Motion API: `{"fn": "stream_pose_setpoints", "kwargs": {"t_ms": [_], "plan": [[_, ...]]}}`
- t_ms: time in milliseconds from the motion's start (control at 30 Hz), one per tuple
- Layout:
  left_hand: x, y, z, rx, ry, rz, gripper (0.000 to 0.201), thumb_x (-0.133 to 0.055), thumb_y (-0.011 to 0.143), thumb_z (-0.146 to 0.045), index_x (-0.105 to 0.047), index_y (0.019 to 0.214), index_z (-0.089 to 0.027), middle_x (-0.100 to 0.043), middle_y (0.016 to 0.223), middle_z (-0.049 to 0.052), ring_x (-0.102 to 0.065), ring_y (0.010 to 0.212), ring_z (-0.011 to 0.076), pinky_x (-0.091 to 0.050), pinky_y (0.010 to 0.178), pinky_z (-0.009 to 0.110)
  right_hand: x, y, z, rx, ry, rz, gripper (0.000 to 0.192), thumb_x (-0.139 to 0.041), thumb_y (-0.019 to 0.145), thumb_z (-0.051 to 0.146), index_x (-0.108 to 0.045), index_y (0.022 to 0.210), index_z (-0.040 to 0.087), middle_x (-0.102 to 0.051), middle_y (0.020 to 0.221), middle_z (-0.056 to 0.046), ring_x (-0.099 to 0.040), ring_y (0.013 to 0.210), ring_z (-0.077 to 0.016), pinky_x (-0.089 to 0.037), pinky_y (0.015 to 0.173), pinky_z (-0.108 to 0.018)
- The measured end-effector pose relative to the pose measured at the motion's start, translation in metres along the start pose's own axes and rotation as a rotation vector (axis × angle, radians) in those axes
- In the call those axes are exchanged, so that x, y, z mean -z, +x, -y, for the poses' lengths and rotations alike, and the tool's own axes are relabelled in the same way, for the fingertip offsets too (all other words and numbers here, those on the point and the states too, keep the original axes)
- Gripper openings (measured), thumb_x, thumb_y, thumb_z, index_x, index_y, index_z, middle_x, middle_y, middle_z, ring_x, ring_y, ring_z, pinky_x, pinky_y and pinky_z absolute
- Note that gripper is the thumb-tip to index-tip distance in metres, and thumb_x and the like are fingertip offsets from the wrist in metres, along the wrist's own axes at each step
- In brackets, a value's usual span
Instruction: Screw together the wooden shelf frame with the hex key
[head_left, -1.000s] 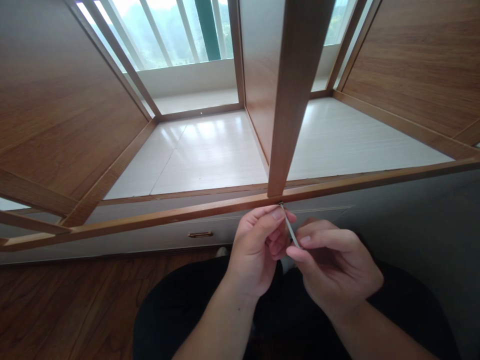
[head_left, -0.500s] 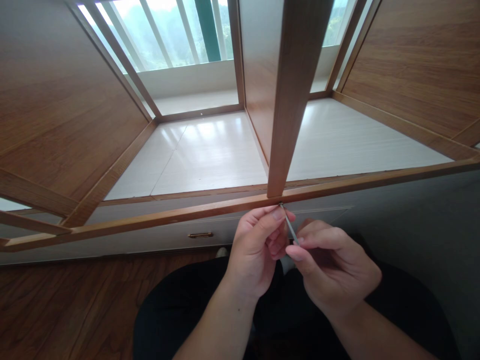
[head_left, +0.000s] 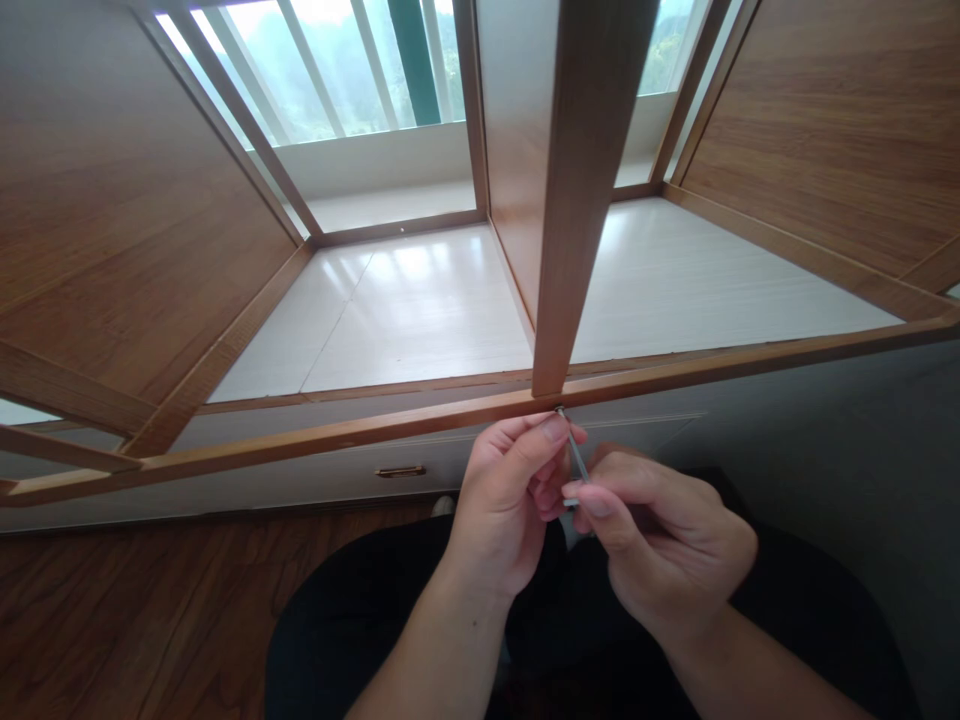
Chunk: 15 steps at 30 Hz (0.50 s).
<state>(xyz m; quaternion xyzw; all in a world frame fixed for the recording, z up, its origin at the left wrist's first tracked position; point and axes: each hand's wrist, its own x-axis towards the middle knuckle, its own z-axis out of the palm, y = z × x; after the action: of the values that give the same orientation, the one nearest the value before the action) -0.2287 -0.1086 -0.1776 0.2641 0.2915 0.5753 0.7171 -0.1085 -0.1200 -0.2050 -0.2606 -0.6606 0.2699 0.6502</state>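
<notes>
A thin metal hex key [head_left: 577, 455] runs slanting from the underside of the wooden rail down to my right hand [head_left: 667, 530]. My right thumb and fingers pinch its lower end, where a short bent arm pokes out to the left. Closed around the upper end of the key is my left hand [head_left: 510, 490], its thumb and fingertips just below the rail. At that tip a small metal screw head [head_left: 559, 409] shows against the front rail [head_left: 450, 411], under the foot of the wooden upright [head_left: 574, 220]. How deep the screw sits cannot be seen.
The wooden frame has side panels at left [head_left: 112, 190] and right [head_left: 840, 130], and a middle divider [head_left: 514, 130]. Behind the rail lies a white surface [head_left: 420, 310]. A drawer handle [head_left: 400, 471] is below. A barred window [head_left: 345, 70] stands behind.
My right hand has turned the hex key, and its short bent arm now shows pointing left. My left hand stays at the rail with barely any shift.
</notes>
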Motion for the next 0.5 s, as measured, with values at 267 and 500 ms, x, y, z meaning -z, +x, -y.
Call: {"fn": "stream_pose_setpoints", "kwargs": {"t_ms": [267,500], "plan": [[-0.0008,-0.0021,-0.0017,0.012,0.040,0.015,0.030,-0.079,0.083,-0.037,-0.067,0.064,-0.016,-0.037,0.053,-0.006,-0.029,0.046,0.0069,-0.022,0.043,0.020,-0.0022,-0.0005,-0.0011,0.039,0.036,-0.006,0.018,-0.070,0.085,0.002,-0.073,0.092,0.018,-0.071,0.075,-0.002,-0.065,0.063,-0.0156,-0.052,0.057,-0.030],[0.0001,-0.0032,-0.0023,0.010,0.025,0.020,0.028,-0.075,0.085,-0.034,-0.067,0.065,-0.017,-0.033,0.057,-0.006,-0.027,0.049,0.0081,-0.021,0.046,0.024,-0.0036,-0.0030,-0.0066,0.106,-0.015,-0.083,0.030,-0.080,0.080,0.007,-0.069,0.106,0.017,-0.066,0.078,-0.002,-0.063,0.067,-0.0172,-0.054,0.057,-0.032]]}}
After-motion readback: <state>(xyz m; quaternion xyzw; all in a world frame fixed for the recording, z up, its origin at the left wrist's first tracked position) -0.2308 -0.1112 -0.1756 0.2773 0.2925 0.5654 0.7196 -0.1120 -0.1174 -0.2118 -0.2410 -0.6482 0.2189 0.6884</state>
